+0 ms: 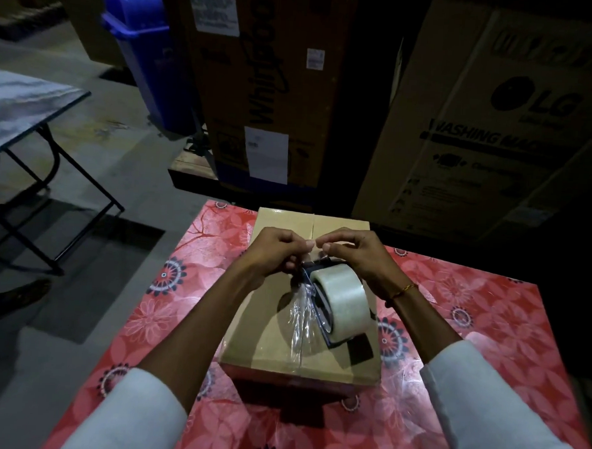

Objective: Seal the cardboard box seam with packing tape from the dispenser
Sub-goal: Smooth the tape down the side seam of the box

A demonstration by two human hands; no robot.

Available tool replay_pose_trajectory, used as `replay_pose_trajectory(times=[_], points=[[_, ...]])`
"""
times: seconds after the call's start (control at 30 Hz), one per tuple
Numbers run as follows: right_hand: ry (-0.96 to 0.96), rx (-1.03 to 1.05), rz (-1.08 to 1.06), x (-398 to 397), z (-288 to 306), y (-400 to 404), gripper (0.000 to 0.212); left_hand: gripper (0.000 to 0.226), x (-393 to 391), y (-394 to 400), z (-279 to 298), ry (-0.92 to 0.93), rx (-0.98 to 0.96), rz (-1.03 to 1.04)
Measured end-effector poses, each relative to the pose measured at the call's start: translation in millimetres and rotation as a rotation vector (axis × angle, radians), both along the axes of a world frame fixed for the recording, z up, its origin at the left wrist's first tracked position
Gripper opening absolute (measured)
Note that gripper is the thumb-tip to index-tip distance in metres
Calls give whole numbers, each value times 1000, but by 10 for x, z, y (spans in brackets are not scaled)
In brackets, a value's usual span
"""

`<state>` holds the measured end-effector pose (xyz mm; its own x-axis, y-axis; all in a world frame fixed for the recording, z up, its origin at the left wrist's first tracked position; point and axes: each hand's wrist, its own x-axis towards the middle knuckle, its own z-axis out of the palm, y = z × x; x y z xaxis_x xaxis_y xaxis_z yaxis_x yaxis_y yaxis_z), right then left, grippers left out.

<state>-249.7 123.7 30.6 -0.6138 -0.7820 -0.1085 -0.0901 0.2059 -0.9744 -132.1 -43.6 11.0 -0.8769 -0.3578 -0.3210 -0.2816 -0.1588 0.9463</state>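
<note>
A small brown cardboard box (264,339) stands on a table with a red flowered cloth (470,336); its centre seam runs away from me. A dark tape dispenser (360,351) holding a roll of clear tape (342,304) lies on its side on the box top. A crumpled strip of clear tape (302,314) hangs from near the dispenser's front down along the seam. My left hand (276,252) and my right hand (358,253) meet above the dispenser's front end, fingertips pinched together on the tape end.
Large appliance cartons (464,130) stand just behind the table. A blue plastic bin (146,51) is at the back left. A folding table (23,107) stands on the left over grey floor. A person's foot (16,295) shows at the left edge.
</note>
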Motion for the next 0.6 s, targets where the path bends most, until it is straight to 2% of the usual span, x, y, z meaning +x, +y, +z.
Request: replay_pose_trajectory(times=[0.17, 0.27, 0.43, 0.6], points=[[-39, 49, -24, -32, -44, -65, 35, 19, 7, -18, 27, 22, 18, -29], [21, 102, 40, -29, -18, -119, 23, 21, 3, -11, 26, 28, -2, -18], [85, 82, 42, 3, 7, -144, 21, 18, -7, 62, -72, 43, -88, 113], [132, 65, 9, 6, -30, -145, 21, 42, 0, 44, -35, 11, -23, -10]])
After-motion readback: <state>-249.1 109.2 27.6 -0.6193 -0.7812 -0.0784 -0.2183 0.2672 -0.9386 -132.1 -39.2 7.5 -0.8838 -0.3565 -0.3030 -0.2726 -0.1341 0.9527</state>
